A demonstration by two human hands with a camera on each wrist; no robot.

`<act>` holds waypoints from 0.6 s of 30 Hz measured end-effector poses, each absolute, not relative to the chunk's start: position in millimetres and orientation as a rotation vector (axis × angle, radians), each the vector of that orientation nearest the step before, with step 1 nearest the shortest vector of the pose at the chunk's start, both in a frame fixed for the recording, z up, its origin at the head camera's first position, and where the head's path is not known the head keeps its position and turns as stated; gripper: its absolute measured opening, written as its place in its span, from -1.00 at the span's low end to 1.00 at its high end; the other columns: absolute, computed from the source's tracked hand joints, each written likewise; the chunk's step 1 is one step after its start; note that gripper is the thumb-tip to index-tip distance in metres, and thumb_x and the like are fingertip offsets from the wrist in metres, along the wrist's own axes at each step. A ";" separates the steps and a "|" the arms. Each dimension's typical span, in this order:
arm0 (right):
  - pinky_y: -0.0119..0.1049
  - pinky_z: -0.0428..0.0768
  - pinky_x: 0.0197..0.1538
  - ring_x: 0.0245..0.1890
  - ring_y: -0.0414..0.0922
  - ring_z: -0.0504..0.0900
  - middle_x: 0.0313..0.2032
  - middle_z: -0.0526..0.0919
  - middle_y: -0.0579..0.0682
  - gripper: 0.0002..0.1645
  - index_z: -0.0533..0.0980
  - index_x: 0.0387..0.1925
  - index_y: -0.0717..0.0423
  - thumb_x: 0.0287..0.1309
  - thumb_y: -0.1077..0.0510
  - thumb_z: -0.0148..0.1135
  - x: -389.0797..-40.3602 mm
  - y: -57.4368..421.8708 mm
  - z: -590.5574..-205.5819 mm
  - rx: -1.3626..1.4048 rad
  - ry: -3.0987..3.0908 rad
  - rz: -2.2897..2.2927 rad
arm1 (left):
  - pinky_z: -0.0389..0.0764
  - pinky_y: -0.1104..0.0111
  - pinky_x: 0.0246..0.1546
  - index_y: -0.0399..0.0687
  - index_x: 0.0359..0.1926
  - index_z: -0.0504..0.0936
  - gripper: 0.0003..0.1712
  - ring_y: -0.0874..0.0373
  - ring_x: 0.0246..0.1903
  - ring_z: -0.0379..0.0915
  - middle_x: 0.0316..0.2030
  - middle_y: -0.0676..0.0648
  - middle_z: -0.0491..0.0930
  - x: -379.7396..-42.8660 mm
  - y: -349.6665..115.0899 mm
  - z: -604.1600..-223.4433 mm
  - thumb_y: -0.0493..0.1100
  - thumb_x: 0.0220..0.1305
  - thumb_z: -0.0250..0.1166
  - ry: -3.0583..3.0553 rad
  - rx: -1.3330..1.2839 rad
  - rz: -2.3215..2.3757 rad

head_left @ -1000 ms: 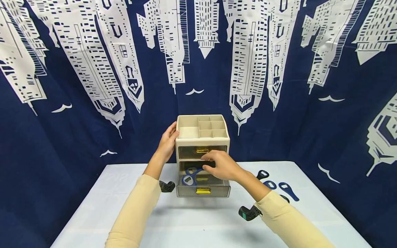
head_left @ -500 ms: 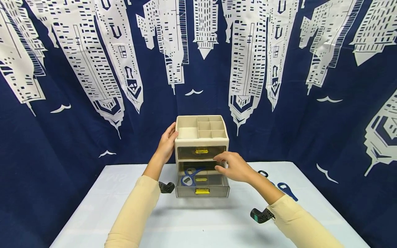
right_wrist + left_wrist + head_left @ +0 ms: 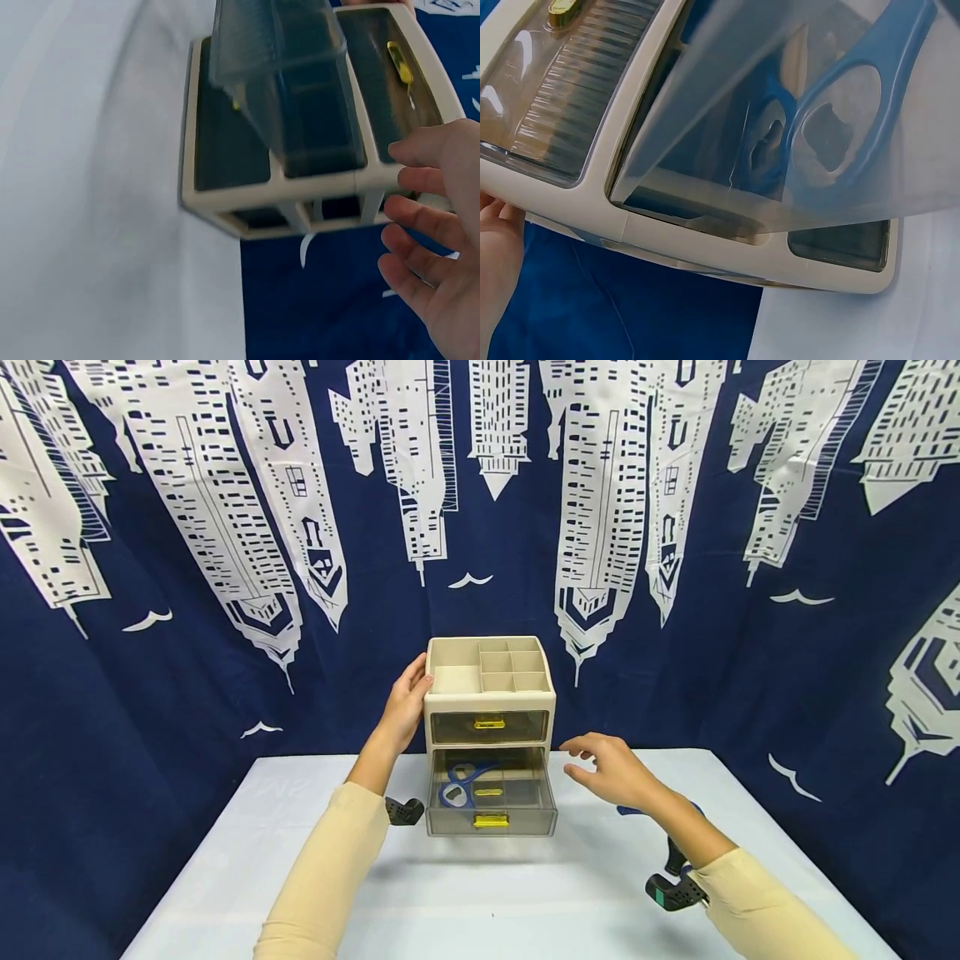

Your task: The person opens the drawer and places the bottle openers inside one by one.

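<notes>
A cream desktop organizer point(image 3: 491, 702) stands on the table with its middle drawer point(image 3: 525, 823) pulled out. Inside that clear grey drawer lie two blue bottle openers point(image 3: 901, 52), overlapping on its left side. My left hand point(image 3: 403, 706) rests against the organizer's upper left side, thumb near the top rim. Off to the organizer's right, my right hand point(image 3: 615, 768) hovers with fingers spread and slightly bent, holding nothing. The right wrist view shows its fingertips point(image 3: 409, 154) overlapping the organizer's side edge.
The top drawer point(image 3: 450, 727) is closed and has a yellow handle point(image 3: 489, 722). Compartments divide the organizer's top. Partly hidden beneath the right forearm are a blue bottle opener point(image 3: 630, 811) and a black one point(image 3: 674, 857) on the table. A navy patterned curtain point(image 3: 375, 610) hangs behind.
My right hand has moved right, from in front of the open drawer to beside the organizer, uncovering the drawer. My left hand has stayed at the organizer's side.
</notes>
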State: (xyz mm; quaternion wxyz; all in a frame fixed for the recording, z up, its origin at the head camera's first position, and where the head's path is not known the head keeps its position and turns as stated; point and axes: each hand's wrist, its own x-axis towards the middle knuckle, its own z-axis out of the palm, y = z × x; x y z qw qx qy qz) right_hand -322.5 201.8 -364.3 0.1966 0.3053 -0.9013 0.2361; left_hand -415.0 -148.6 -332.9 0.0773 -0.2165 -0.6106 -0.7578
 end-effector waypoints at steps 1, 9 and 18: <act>-0.02 0.67 -0.14 -0.14 0.09 0.69 -0.10 0.73 0.06 -0.70 0.70 -0.01 0.24 0.22 0.26 0.41 -321.9 206.5 -365.8 0.843 -2.532 0.667 | 0.17 0.04 0.45 -0.20 0.64 -0.01 -0.35 -0.06 0.51 0.05 0.58 -0.24 0.05 -414.7 -148.3 -332.5 -0.30 0.66 -0.08 -1.829 -0.649 -2.271; -0.04 0.68 -0.16 -0.17 0.08 0.69 -0.11 0.74 0.06 -0.72 0.69 -0.04 0.24 0.22 0.25 0.43 -317.5 244.2 -378.6 0.727 -2.581 0.671 | 0.15 0.03 0.46 -0.21 0.64 -0.02 -0.35 -0.07 0.51 0.04 0.58 -0.24 0.04 -414.3 -148.5 -330.9 -0.30 0.66 -0.08 -1.813 -0.655 -2.269; -0.01 0.66 -0.11 -0.15 0.04 0.67 -0.07 0.74 0.11 -0.72 0.70 -0.04 0.24 0.23 0.23 0.43 -309.6 285.3 -404.6 0.594 -2.662 0.691 | 0.15 0.05 0.46 -0.19 0.64 -0.01 -0.35 -0.05 0.52 0.03 0.58 -0.22 0.05 -415.0 -147.8 -333.5 -0.29 0.66 -0.07 -1.816 -0.637 -2.287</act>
